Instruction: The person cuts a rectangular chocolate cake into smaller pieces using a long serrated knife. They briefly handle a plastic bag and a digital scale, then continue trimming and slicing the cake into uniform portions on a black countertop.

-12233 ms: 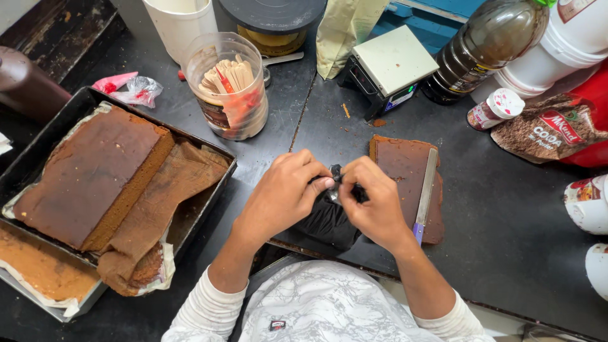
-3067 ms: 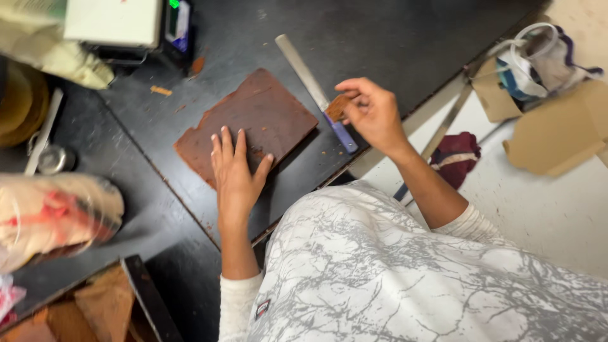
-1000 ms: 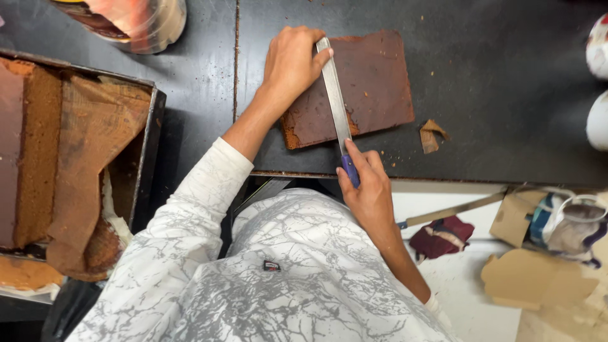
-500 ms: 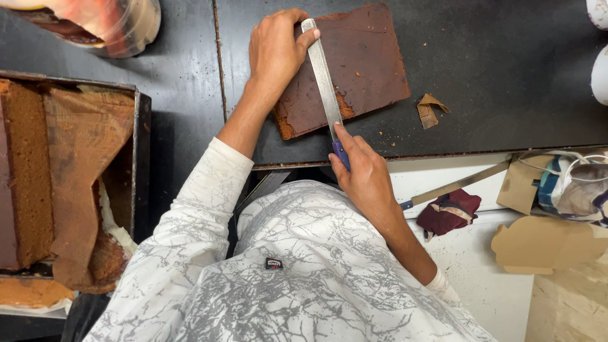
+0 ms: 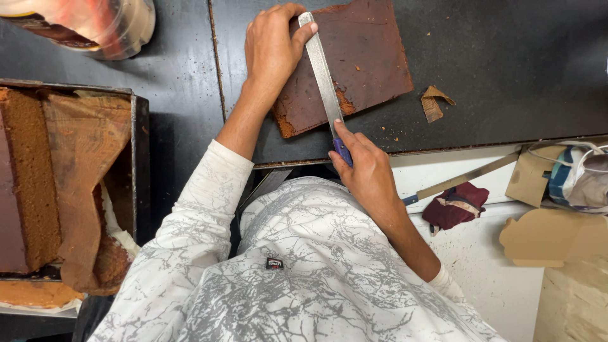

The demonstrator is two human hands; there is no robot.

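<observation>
cake slab [image 5: 361,60] under left hand [image 5: 271,47], flat on it | right hand [image 5: 364,168] closed on knife [image 5: 322,69] handle | slab near desk [image 5: 506,57] front edge, bare desk to its right

Not much packaging here: a clear round plastic tub [image 5: 101,28] with red and cream contents sits at the top left on the black table. There's also a tiny dark label [image 5: 273,263] on the white patterned shirt
</observation>
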